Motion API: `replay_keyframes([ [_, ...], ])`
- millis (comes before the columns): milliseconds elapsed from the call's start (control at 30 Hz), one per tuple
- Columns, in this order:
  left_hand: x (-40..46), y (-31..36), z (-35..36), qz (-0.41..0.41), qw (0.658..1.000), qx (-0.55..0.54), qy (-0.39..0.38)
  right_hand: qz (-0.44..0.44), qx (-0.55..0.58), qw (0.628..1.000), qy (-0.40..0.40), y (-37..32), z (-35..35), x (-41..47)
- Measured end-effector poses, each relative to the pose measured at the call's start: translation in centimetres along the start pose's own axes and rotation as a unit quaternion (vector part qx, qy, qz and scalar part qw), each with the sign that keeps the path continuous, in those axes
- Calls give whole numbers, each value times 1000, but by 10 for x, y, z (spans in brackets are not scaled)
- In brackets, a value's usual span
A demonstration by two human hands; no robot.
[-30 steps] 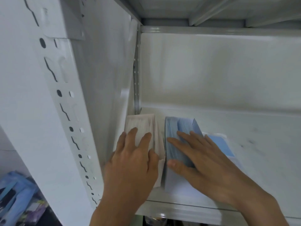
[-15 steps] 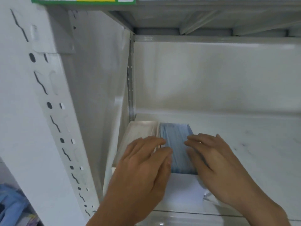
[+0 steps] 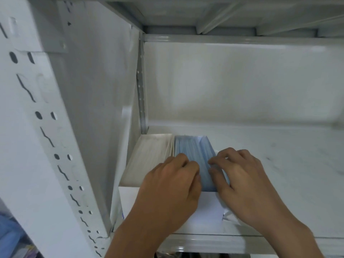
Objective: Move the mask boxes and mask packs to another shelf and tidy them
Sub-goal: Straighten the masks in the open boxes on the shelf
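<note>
A white metal shelf (image 3: 279,164) fills the view, its scuffed, faintly marked board stretching away to the right of the fingers and back to a pale rear wall (image 3: 232,81) well beyond the fingertips. To the left of the fingers rises a smooth side panel (image 3: 96,108), and nearer the camera a perforated upright (image 3: 46,127) with round holes and slanted slots. Above the hands runs the ribbed underside of the next shelf (image 3: 223,15). The shelf's rounded front lip (image 3: 204,243) lies below the wrists. At the far lower left, beyond the upright, a blurred blue heap (image 3: 11,231) shows; what it is cannot be told. Two mask packs stand side by side in the left rear corner of the board, touching each other: a white pack (image 3: 149,159) against the side panel, left of the left fingers, and a blue pack (image 3: 193,149) directly between the two sets of fingertips, running back from them toward the rear wall. A white box face or wrapper (image 3: 208,207) lies flat under and between the palms, with a crinkled clear edge below the right hand. The left hand (image 3: 169,190) has its fingers curled, tips pressed on the blue pack's left side where it meets the white one. The right hand (image 3: 240,177) has its fingers bent and slightly spread, tips resting on the blue pack's right side, so the pack is pinched between both hands.
</note>
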State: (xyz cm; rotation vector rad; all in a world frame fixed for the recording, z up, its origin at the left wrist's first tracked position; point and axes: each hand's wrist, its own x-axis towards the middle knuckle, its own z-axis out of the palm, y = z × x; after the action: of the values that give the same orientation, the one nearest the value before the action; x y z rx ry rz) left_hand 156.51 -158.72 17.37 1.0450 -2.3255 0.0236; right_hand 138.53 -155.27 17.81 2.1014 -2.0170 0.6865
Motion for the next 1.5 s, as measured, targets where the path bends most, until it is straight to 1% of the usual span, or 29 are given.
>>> replay_keyframes([
  [100, 0, 2, 2, 5, 1000, 1, 1, -19, -18, 999, -32, -5, -2, -1],
  [200, 1, 1, 4, 4, 1000, 6, 9, -30, -11, 998, -62, -11, -1, -3],
  [267, 2, -1, 4, -2, 1000, 7, 9, -7, -30, 998, -61, -14, -1, 0],
  [333, 3, -2, 5, -6, 1000, 8, 1, 18, -75, 996, -39, -17, -3, 5],
  [400, 4, -3, 6, -3, 1000, 8, -8, 26, -95, 994, -37, -19, -3, 10],
  [467, 5, -5, 8, 1, 1000, -5, -14, 31, -64, 996, -56, -19, -1, 14],
  [567, 3, -7, 11, 0, 1000, -28, 7, 40, -6, 996, -82, -17, -1, 24],
  [633, 1, -8, 13, -4, 999, -42, 18, 59, 9, 996, -68, -16, -2, 28],
  [667, 1, -9, 13, -5, 999, -44, 18, 66, -3, 996, -55, -16, -3, 29],
  [767, 1, -11, 15, 1, 999, -40, 7, 51, -110, 993, -12, -17, -4, 26],
  [833, 1, -11, 16, 4, 999, -41, 3, 24, -134, 990, 28, -18, -4, 24],
  [867, 1, -11, 16, 4, 999, -41, 5, 15, -131, 991, 36, -20, -4, 24],
  [900, 0, -11, 15, 2, 999, -44, 7, 10, -127, 992, 23, -21, -4, 23],
  [1000, -1, -10, 14, -7, 999, -45, 14, -1, -110, 993, -53, -21, 0, 18],
  [1033, -2, -10, 14, -10, 999, -41, 14, -1, -111, 992, -67, -19, 1, 16],
  [1067, -2, -10, 14, -13, 999, -38, 16, 0, -111, 991, -70, -17, 1, 13],
  [1133, -2, -9, 15, -14, 999, -36, 22, -5, -95, 994, -50, -13, 1, 10],
  [1200, -3, -9, 15, -6, 1000, -26, 15, -9, -44, 998, -40, -9, 1, 7],
  [1300, -6, -7, 13, 10, 1000, 3, -11, -21, 29, 998, -56, -5, 4, 1],
  [1367, -7, -8, 13, 6, 1000, 24, -16, -29, 17, 997, -68, 0, 6, -2],
  [1433, -8, -9, 13, -7, 1000, 29, -9, -28, -22, 998, -49, 6, 6, -3],
  [1500, -7, -9, 13, -12, 1000, 17, -2, -21, -29, 999, -29, 10, 5, -3],
])
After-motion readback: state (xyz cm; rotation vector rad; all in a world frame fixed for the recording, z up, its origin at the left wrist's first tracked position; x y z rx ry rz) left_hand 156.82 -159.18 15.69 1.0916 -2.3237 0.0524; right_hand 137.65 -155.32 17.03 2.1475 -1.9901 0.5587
